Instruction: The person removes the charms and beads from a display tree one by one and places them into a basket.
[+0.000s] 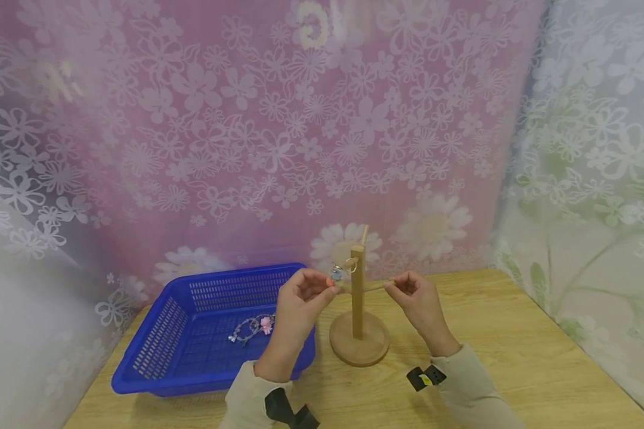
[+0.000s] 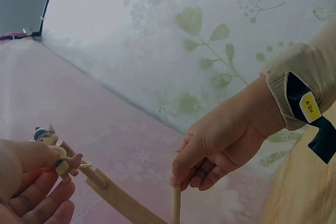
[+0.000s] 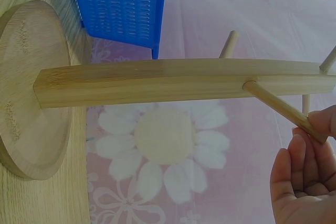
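Two hands work at the wooden stand [image 1: 357,310], which is upright on the table [image 1: 515,357] just right of the blue basket [image 1: 204,333], in the lower middle of the head view. The left hand [image 1: 299,304] pinches a small charm [image 2: 62,164] at the tip of the left peg [image 2: 100,179]; the right hand [image 1: 418,301] pinches the end of the right peg [image 3: 283,109] between thumb and fingers. The charm looks light, small and probably slippery, so a fingertip pinch suits it. I judge the stand stiff and bottom-heavy, but thin pegs could snap; the post is a safer place to hold. Beads [image 1: 253,326] lie in the basket.
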`<action>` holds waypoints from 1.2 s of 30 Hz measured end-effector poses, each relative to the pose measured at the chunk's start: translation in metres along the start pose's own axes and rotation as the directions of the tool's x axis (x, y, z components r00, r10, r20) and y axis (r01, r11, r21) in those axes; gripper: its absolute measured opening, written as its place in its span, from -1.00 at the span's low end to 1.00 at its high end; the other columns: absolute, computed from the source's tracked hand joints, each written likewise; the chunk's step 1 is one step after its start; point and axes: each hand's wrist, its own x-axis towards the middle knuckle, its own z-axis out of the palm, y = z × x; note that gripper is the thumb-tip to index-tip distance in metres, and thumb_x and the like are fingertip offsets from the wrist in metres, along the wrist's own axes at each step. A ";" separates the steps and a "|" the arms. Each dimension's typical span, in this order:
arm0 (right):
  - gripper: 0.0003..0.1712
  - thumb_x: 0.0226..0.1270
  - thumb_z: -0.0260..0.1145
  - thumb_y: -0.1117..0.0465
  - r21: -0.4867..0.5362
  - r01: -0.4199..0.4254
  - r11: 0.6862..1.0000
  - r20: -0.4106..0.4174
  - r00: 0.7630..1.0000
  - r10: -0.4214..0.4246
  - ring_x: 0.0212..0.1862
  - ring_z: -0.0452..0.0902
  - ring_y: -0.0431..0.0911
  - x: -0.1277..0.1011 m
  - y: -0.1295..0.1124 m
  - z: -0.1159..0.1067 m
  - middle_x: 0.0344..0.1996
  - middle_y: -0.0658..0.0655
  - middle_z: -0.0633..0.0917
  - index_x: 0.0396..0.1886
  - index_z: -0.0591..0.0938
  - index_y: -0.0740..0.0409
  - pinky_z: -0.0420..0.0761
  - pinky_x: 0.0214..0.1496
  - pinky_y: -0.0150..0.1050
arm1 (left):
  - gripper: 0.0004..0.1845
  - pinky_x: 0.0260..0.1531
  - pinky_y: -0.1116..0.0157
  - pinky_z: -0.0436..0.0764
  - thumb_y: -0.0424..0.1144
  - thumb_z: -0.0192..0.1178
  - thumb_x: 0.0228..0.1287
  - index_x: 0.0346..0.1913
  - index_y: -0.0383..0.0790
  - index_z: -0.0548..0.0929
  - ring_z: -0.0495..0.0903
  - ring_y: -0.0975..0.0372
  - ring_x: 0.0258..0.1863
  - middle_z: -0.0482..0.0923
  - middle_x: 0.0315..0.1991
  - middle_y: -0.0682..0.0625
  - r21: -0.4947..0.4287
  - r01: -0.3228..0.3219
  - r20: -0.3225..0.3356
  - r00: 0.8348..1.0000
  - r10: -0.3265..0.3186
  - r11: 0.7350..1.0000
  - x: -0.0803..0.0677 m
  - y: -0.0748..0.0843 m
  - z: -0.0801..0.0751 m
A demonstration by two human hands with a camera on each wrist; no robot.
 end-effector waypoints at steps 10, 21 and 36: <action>-0.79 0.20 0.38 0.26 -0.002 -0.005 1.000 -0.002 1.000 0.005 -0.38 0.51 -0.24 0.000 -0.001 0.001 -0.40 0.13 0.61 -0.33 0.59 0.35 0.54 -0.30 -0.44 | -0.82 -0.21 0.32 0.62 -0.42 0.31 0.13 -0.22 -0.35 0.55 0.63 0.22 -0.25 0.59 -0.34 0.02 -0.001 -0.011 0.001 1.000 0.011 1.000 0.001 0.014 -0.006; -0.79 0.20 0.37 0.28 0.012 -0.001 1.000 -0.001 1.000 0.001 -0.37 0.53 -0.24 0.000 -0.002 0.000 -0.40 0.14 0.62 -0.34 0.57 0.38 0.56 -0.27 -0.44 | -0.77 -0.14 0.26 0.62 -0.34 0.35 0.12 -0.21 -0.32 0.54 0.64 0.17 -0.21 0.57 -0.32 -0.04 -0.047 -0.020 0.017 1.000 0.021 0.999 0.002 0.022 -0.015; -0.79 0.18 0.39 0.27 0.015 0.002 1.000 -0.010 1.000 -0.001 -0.40 0.51 -0.26 0.000 0.000 0.001 -0.42 0.07 0.61 -0.36 0.58 0.36 0.54 -0.33 -0.44 | -0.79 -0.20 0.35 0.61 -0.41 0.33 0.12 -0.19 -0.32 0.55 0.63 0.27 -0.24 0.60 -0.35 0.09 0.069 0.047 -0.072 0.997 -0.042 0.997 0.014 0.020 -0.042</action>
